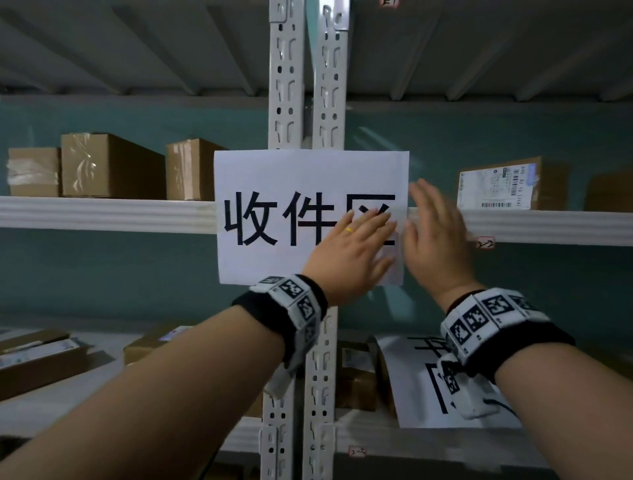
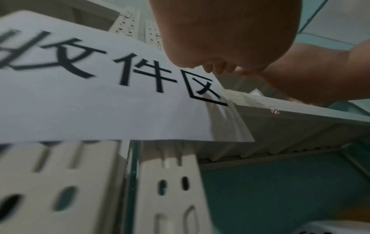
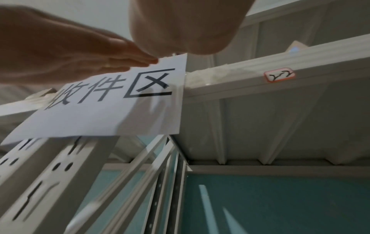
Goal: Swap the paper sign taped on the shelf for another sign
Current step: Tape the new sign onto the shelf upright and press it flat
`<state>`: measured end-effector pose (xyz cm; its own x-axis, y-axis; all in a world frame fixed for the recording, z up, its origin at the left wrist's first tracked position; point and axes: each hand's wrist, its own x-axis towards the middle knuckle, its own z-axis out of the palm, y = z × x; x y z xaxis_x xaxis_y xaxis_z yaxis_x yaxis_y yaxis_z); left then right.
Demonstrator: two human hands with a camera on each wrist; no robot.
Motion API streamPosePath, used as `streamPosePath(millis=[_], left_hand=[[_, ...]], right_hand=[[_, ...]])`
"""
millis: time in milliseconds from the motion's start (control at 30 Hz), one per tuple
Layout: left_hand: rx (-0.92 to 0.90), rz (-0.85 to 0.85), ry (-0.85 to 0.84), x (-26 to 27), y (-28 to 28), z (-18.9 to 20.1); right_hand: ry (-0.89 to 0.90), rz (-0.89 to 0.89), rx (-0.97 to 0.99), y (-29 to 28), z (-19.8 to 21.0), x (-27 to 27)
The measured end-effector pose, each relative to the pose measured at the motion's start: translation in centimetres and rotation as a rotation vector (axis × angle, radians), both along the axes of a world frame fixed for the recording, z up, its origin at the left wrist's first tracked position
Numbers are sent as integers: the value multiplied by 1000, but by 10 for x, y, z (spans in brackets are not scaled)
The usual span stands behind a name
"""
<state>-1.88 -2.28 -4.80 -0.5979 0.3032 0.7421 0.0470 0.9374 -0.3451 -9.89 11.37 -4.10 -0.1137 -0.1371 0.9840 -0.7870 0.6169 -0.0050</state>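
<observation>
Pressing our flat left hand [image 1: 352, 253] on the thin, floppy paper sign [image 1: 274, 178], we bring our spread, empty right hand [image 1: 435, 236] toward its taped right edge, where we judge it peels without tearing.

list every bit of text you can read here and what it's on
"收件区": big black print on the paper sign on the shelf upright, under the left hand.
"2-2", handwritten, roughly: small red-edged sticker on the shelf beam beside the right hand.
Second sign on the lower shelf: only part-strokes show, unreadable.
Shipping label on the right-hand box: barcodes and print too small.
Stickers at top and bottom: too blurred.
</observation>
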Motion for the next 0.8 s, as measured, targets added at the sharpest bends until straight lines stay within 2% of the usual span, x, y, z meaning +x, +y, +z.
streamPosePath(millis=[133, 233, 367, 533, 800], left_hand=[[8, 89, -22, -25, 13, -5], [-32, 93, 5, -36, 13, -10], [-91, 106, 107, -47, 6, -15], [-154, 160, 99, -53, 1, -17], [-178, 209, 152, -58, -1, -21]], right_hand=[[-53, -32, 297, -3, -7, -12], [-35, -50, 390, -1, -12, -28], [95, -131, 416, -4, -14, -43], [172, -194, 448, -3, -18, -57], [201, -371, 464, 19, -21, -76]])
